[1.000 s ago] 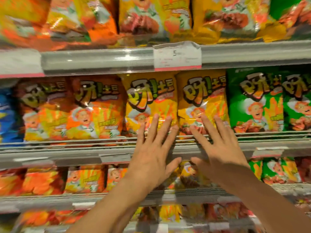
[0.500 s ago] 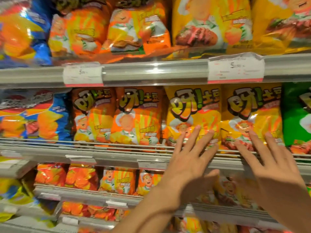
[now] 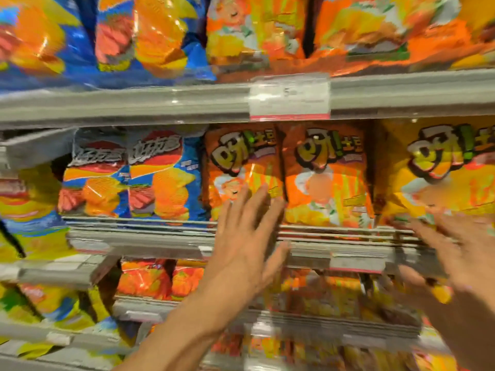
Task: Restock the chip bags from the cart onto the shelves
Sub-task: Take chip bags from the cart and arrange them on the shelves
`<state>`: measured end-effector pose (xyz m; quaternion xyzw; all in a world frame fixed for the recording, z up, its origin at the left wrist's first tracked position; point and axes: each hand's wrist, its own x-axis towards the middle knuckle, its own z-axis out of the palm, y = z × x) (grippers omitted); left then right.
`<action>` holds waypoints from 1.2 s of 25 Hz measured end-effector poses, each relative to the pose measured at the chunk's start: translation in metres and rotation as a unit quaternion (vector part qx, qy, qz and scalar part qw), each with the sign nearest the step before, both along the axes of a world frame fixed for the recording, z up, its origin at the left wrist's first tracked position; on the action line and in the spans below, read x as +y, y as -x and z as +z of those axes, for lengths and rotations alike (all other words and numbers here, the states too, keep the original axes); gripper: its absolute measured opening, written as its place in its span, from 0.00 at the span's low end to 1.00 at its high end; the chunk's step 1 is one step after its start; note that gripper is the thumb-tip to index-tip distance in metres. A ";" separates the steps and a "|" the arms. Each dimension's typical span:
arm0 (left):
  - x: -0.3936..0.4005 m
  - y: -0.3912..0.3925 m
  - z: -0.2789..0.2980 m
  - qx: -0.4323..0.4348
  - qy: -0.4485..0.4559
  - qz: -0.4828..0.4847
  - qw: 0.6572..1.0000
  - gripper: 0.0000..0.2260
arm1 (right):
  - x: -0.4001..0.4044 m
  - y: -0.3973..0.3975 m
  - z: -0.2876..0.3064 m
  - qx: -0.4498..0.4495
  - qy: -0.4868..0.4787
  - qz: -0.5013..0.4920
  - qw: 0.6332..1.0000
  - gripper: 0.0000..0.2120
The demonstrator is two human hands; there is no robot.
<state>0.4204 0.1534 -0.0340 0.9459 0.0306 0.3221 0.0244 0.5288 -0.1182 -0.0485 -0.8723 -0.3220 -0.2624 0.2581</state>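
Two orange chip bags (image 3: 286, 178) sit mid-shelf, streaked yellow and white, with yellow lettering outlined in black. Right of them, a yellow chip bag (image 3: 439, 167) wears the same black-edged lettering over an orange patch. To the left, blue chip bags (image 3: 134, 172) carry a red-and-white logo and golden ridged chips. The shelf rail (image 3: 134, 103) above is plain grey, its price label (image 3: 289, 97) white with a pink bottom stripe.
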 end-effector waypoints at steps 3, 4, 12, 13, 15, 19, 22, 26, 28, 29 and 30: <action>0.059 0.023 -0.006 0.030 -0.002 0.032 0.999 0.32 | 0.103 0.043 0.024 -0.103 -0.039 0.097 0.989 0.24; 0.063 0.021 -0.010 0.061 -0.002 0.023 0.998 0.34 | 0.131 0.049 0.036 -0.101 -0.011 0.122 0.987 0.23; 0.061 0.022 -0.025 0.058 0.003 0.008 0.998 0.37 | 0.272 -0.010 0.123 -0.070 0.357 0.090 0.927 0.27; 0.061 0.019 -0.027 0.074 0.009 0.011 0.997 0.39 | 0.273 -0.017 0.126 -0.068 0.366 0.076 0.925 0.29; 0.061 0.017 -0.027 0.106 0.012 0.022 0.994 0.41 | 0.273 -0.019 0.123 -0.084 0.368 0.034 0.925 0.33; 0.060 0.024 -0.026 0.121 0.014 0.019 0.992 0.40 | 0.277 -0.008 0.112 -0.075 0.352 0.004 0.933 0.39; 0.061 0.026 -0.019 0.134 0.017 0.010 0.991 0.40 | 0.276 -0.006 0.111 -0.106 0.358 -0.024 0.927 0.38; 0.077 0.057 -0.024 0.009 0.077 -0.026 0.997 0.32 | 0.272 -0.001 0.101 -0.116 0.309 -0.034 0.943 0.31; 0.101 0.075 -0.034 -0.073 0.067 0.047 0.994 0.31 | 0.271 0.008 0.094 -0.160 0.184 0.001 0.970 0.26; 0.113 0.082 -0.038 -0.090 0.073 0.072 0.991 0.31 | 0.274 0.014 0.089 -0.193 0.131 0.027 0.972 0.25; 0.124 0.085 -0.040 -0.085 0.077 0.084 0.990 0.32 | 0.278 0.022 0.087 -0.214 0.111 0.060 0.969 0.26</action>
